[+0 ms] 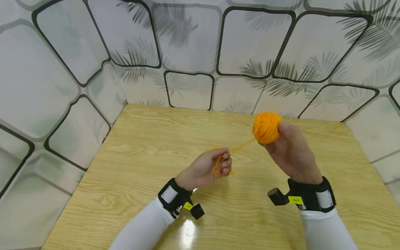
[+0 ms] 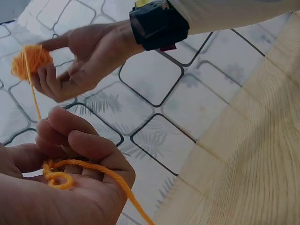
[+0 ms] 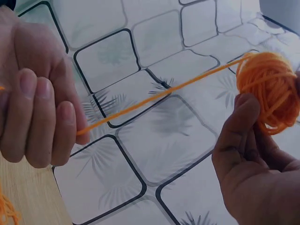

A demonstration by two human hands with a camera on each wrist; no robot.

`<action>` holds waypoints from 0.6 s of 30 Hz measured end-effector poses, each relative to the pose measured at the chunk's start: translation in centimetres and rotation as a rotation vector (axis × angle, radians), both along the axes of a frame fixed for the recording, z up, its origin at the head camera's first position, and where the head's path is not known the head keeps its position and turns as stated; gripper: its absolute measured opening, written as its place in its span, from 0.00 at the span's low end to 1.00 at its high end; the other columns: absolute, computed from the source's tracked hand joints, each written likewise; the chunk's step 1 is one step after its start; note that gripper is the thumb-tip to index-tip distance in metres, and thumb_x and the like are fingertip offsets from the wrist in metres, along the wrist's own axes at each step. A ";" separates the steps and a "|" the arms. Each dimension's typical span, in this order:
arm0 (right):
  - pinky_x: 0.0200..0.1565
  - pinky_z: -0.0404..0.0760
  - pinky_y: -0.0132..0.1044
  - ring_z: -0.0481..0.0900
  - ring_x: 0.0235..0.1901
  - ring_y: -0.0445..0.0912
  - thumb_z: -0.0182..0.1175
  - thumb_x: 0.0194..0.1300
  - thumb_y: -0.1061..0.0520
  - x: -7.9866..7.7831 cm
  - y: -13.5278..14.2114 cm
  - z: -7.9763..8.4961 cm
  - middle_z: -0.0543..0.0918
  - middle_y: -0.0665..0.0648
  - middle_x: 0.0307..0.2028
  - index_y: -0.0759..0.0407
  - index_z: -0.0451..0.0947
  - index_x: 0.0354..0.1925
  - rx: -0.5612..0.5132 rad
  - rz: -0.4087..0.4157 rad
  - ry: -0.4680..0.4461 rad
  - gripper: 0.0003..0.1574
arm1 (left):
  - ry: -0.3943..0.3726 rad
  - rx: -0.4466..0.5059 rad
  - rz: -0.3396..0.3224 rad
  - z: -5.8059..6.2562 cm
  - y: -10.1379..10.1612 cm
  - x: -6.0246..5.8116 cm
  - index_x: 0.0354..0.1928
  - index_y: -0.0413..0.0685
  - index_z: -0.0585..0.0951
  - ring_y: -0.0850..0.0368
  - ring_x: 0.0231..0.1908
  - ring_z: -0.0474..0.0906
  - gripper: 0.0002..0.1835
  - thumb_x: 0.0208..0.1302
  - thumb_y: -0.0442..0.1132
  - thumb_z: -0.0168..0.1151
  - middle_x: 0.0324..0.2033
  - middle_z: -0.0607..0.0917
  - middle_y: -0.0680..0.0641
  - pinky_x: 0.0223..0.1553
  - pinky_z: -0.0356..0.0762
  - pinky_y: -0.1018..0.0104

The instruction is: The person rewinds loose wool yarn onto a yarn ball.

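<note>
My right hand holds up an orange ball of yarn by its fingertips, above the far right part of the table. From the ball a single yarn strand runs nearly straight to my left hand. The left fingers are curled, with the strand pinched between thumb and forefinger. A small loop of yarn lies in the left palm, and a loose length trails down past the hand's edge. Both hands are raised over the wooden table.
A wall covering with dark outlined shapes and grey leaf prints stands along the table's back and left sides. Some loose orange yarn shows at the lower left in the right wrist view. Each wrist wears a black strap with a camera.
</note>
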State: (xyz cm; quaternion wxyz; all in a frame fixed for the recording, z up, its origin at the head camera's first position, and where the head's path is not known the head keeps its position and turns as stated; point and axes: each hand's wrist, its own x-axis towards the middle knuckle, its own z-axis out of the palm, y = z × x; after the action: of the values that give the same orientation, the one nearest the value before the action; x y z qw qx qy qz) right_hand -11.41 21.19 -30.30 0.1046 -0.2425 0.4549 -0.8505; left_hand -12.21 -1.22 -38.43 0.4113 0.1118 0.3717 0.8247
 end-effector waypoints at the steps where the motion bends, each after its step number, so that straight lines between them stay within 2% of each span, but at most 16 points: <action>1: 0.47 0.71 0.35 0.73 0.43 0.47 0.40 0.73 0.57 0.2 -0.1 0.0 0.76 0.57 0.44 0.68 0.68 0.53 0.042 0.016 0.018 0.20 | -0.019 0.008 0.007 -0.1 0.0 -0.3 0.27 0.50 0.66 0.61 0.23 0.66 0.14 0.70 0.48 0.44 0.20 0.66 0.53 0.33 0.66 0.71; 6: 0.43 0.73 0.36 0.73 0.38 0.45 0.42 0.72 0.58 1.1 -0.3 -0.6 0.77 0.55 0.41 0.67 0.71 0.50 0.249 0.102 0.096 0.17 | -0.077 0.019 0.034 -0.2 0.0 -1.6 0.27 0.51 0.67 0.61 0.23 0.66 0.14 0.70 0.48 0.45 0.21 0.67 0.53 0.33 0.66 0.72; 13: 0.40 0.76 0.41 0.76 0.37 0.46 0.45 0.70 0.60 1.6 -0.2 -1.8 0.77 0.59 0.43 0.72 0.68 0.53 0.379 0.252 0.174 0.18 | -0.098 0.023 0.035 0.2 0.1 -2.6 0.26 0.51 0.69 0.61 0.23 0.67 0.15 0.70 0.48 0.46 0.20 0.69 0.53 0.33 0.67 0.73; 18: 0.36 0.77 0.46 0.76 0.34 0.50 0.47 0.68 0.64 2.0 -0.2 -2.4 0.77 0.64 0.40 0.69 0.70 0.51 0.553 0.256 0.153 0.15 | -0.090 0.012 0.051 0.8 0.2 -3.1 0.25 0.50 0.70 0.61 0.22 0.68 0.15 0.70 0.47 0.46 0.20 0.70 0.53 0.33 0.67 0.72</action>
State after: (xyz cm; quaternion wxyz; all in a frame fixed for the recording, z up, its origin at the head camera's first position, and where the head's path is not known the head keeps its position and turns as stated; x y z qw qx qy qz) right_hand -9.45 20.98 -32.74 0.2384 -0.3235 0.6412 -0.6537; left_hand -15.29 -1.05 -37.63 0.4056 0.0675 0.3505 0.8415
